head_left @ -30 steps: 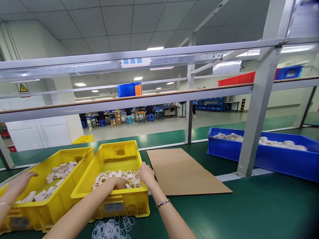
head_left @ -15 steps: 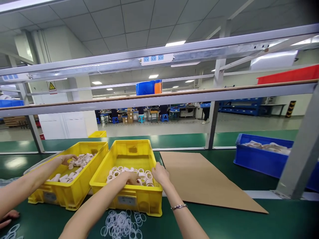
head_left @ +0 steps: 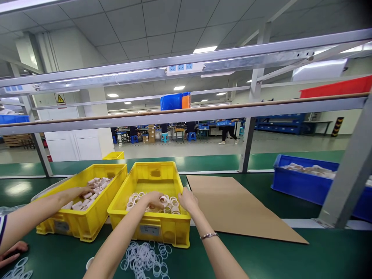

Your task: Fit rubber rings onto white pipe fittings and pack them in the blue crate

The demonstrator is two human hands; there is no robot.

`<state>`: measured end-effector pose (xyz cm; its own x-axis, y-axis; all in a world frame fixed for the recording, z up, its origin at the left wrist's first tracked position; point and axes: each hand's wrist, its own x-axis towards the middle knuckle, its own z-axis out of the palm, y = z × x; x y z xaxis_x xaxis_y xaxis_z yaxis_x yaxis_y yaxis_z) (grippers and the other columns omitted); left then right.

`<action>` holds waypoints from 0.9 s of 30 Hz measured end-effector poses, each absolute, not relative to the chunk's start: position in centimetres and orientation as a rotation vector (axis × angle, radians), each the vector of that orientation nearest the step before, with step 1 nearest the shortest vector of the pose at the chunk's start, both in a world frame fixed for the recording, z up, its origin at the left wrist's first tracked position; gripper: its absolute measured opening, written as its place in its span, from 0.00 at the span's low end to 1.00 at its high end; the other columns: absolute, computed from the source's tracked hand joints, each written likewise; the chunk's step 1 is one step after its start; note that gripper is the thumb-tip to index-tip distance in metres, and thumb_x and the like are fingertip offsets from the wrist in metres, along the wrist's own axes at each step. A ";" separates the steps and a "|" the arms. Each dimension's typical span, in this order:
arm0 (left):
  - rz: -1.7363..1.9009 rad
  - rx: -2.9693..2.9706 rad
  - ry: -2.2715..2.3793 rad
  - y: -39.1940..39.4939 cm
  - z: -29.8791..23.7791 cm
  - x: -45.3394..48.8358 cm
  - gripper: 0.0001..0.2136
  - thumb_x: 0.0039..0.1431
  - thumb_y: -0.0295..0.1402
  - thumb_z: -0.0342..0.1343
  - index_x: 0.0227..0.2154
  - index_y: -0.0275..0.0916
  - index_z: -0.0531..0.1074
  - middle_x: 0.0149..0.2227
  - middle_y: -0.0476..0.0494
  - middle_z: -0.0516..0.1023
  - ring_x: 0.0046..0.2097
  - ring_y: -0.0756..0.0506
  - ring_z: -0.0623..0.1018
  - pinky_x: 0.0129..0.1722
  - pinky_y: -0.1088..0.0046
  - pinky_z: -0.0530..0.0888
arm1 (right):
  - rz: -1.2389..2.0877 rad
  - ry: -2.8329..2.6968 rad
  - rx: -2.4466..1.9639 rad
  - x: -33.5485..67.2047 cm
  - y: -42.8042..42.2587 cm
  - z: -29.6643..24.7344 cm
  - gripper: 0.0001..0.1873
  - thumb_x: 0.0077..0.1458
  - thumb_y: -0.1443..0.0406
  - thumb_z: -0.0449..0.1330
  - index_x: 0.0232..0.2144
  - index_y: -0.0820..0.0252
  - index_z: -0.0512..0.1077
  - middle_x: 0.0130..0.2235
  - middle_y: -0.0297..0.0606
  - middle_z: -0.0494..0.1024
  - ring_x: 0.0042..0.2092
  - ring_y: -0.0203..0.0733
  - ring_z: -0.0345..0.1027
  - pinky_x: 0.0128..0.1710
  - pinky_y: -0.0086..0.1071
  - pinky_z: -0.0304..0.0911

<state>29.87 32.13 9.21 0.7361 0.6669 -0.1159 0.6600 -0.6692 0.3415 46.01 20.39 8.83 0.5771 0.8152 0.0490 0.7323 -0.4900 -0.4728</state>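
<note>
My left hand [head_left: 155, 200] is inside the right yellow bin [head_left: 162, 232], its fingers closed on a short white plastic ring [head_left: 164, 200]. Around it lie many similar white rings [head_left: 133, 198] in the near half of that bin. At the bin's right side, my right hand [head_left: 188, 200], with a silver bracelet at the wrist, is closed over the rim. Below the bin, a loose pile of thin, clear-white rings [head_left: 143, 255] rests on the green table. Another white ring-shaped piece [head_left: 89, 263] shows beside my left forearm, partly hidden by it.
A co-worker's hand [head_left: 86, 190] reaches into the left yellow bin [head_left: 68, 228] among white cylinders; their other hand [head_left: 14, 254] rests at lower left. A cardboard sheet [head_left: 238, 209] lies to the right. Farther right are a blue bin [head_left: 302, 186] and a shelf post [head_left: 345, 174].
My left hand has risen slightly among the rings and now shows a ring at its fingertips. My right hand stays on the rim. The co-worker's hand moved right in the left bin.
</note>
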 end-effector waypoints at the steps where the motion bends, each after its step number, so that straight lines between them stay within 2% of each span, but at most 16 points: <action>1: 0.008 2.564 1.012 32.3 9.4 29.9 0.12 0.60 0.39 0.61 0.38 0.34 0.75 0.37 0.47 0.77 0.39 0.45 0.78 0.41 0.64 0.77 | 0.252 -1.239 -2.363 46.1 20.4 8.8 0.18 0.68 0.56 0.54 0.50 0.62 0.70 0.47 0.42 0.78 0.46 0.45 0.75 0.48 0.45 0.71; 5: 0.125 2.449 1.013 32.3 10.1 29.4 0.12 0.60 0.38 0.61 0.40 0.34 0.74 0.40 0.46 0.77 0.41 0.45 0.77 0.42 0.64 0.77 | 0.261 -1.230 -2.347 46.2 20.5 8.6 0.18 0.67 0.55 0.54 0.50 0.62 0.70 0.46 0.42 0.78 0.45 0.44 0.75 0.46 0.44 0.71; 11: 0.594 2.069 1.010 31.2 12.1 28.8 0.12 0.58 0.38 0.60 0.40 0.36 0.72 0.34 0.47 0.75 0.31 0.50 0.72 0.32 0.73 0.71 | 0.264 -1.222 -2.309 46.1 20.7 8.5 0.19 0.66 0.53 0.55 0.49 0.62 0.70 0.46 0.41 0.78 0.45 0.45 0.74 0.47 0.45 0.70; 15: 0.858 1.762 0.904 29.9 14.0 28.5 0.15 0.55 0.40 0.60 0.40 0.36 0.71 0.35 0.45 0.76 0.34 0.49 0.72 0.33 0.76 0.67 | 0.268 -1.219 -2.253 46.1 20.3 9.4 0.19 0.66 0.54 0.54 0.46 0.64 0.71 0.45 0.45 0.79 0.45 0.47 0.74 0.46 0.44 0.69; 17: 0.912 1.628 0.815 28.5 14.8 27.7 0.16 0.52 0.42 0.63 0.39 0.37 0.70 0.34 0.46 0.75 0.32 0.51 0.71 0.33 0.77 0.67 | 0.227 -1.241 -2.166 45.8 19.0 10.1 0.19 0.67 0.56 0.51 0.48 0.66 0.71 0.47 0.51 0.78 0.49 0.51 0.73 0.48 0.43 0.68; 19: 0.933 1.500 0.725 26.4 15.1 26.3 0.18 0.50 0.43 0.65 0.38 0.38 0.70 0.32 0.49 0.74 0.30 0.52 0.70 0.31 0.78 0.66 | 0.143 -1.276 -2.026 45.1 16.9 10.8 0.19 0.68 0.59 0.47 0.52 0.66 0.67 0.54 0.55 0.75 0.56 0.52 0.68 0.53 0.41 0.64; 21: 0.954 1.368 0.661 23.7 14.8 24.5 0.20 0.46 0.44 0.68 0.37 0.39 0.69 0.30 0.51 0.73 0.28 0.53 0.70 0.30 0.78 0.66 | 0.073 -1.313 -1.866 43.7 14.1 11.1 0.20 0.69 0.60 0.43 0.56 0.63 0.63 0.59 0.52 0.71 0.60 0.47 0.64 0.56 0.36 0.62; 23: 0.987 1.228 0.632 20.8 13.7 22.5 0.22 0.43 0.43 0.70 0.37 0.40 0.68 0.29 0.53 0.72 0.28 0.53 0.70 0.30 0.78 0.67 | 0.097 -1.333 -1.675 41.7 11.1 11.0 0.20 0.69 0.56 0.43 0.53 0.58 0.64 0.56 0.46 0.74 0.54 0.44 0.69 0.52 0.33 0.66; 27: 1.071 0.935 0.667 15.4 10.3 18.8 0.25 0.40 0.43 0.72 0.37 0.40 0.65 0.30 0.52 0.74 0.30 0.50 0.74 0.32 0.75 0.71 | 0.351 -1.433 -1.328 36.1 6.2 9.5 0.19 0.64 0.49 0.52 0.47 0.53 0.69 0.44 0.40 0.78 0.39 0.43 0.74 0.37 0.33 0.71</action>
<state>18.77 15.44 10.28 0.3547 0.9348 -0.0190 -0.4294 0.1810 0.8848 36.11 6.21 9.53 0.2253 0.8392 0.4949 0.5152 0.3285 -0.7916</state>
